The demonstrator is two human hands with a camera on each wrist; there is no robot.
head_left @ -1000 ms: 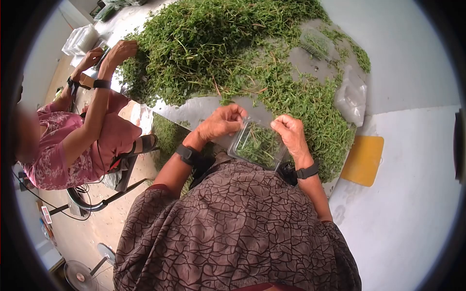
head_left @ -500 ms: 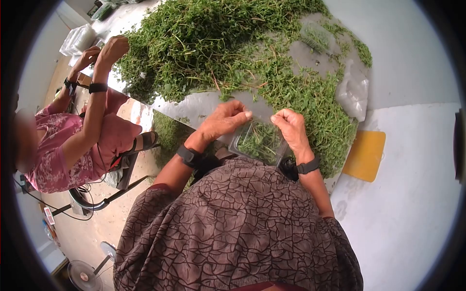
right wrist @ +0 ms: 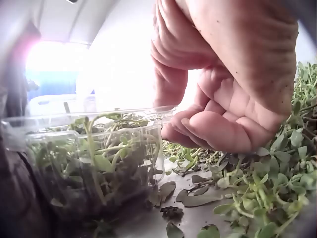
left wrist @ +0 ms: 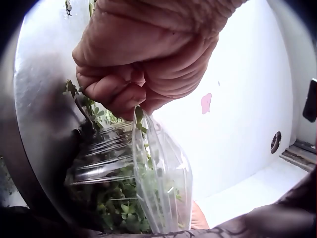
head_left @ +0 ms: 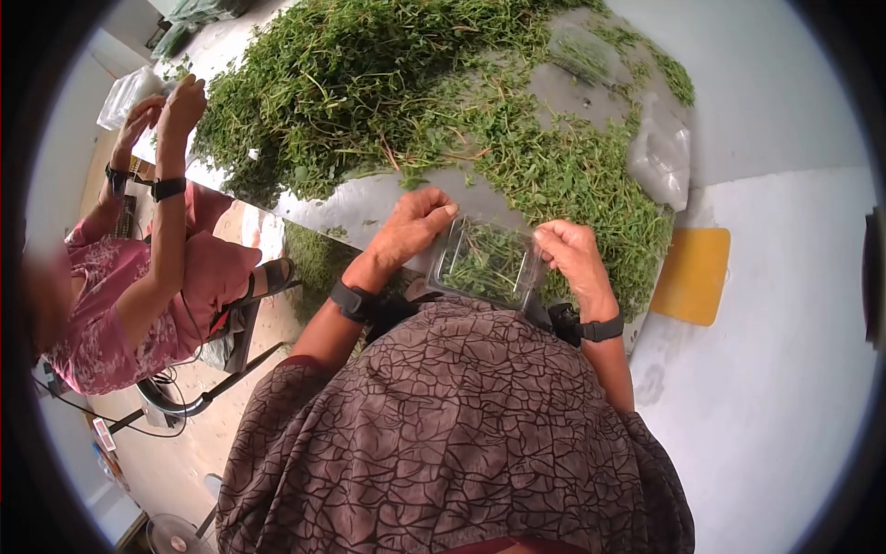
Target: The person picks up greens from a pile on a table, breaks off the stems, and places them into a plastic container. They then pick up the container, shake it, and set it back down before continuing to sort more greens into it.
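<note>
A clear plastic clamshell box filled with green leafy sprigs stands at the table's near edge, against the patterned garment. At its left corner my left hand pinches the rim between thumb and curled fingers. The left wrist view shows lid and base edges meeting under those fingers, a small leaf poking out there. My right hand pinches the opposite corner, its thumb and fingertips at the lid's rim in the right wrist view. Stems press against the box wall inside.
A large heap of green sprigs covers much of the metal table. Another filled box and a clear plastic package lie at the right. On the left sits a person in pink, hands raised. A yellow board lies beyond the table's edge.
The left thumb, stretched out over the box half a second ago, is now at its corner. My right hand has moved slightly right and down. The other person's hands have moved left.
</note>
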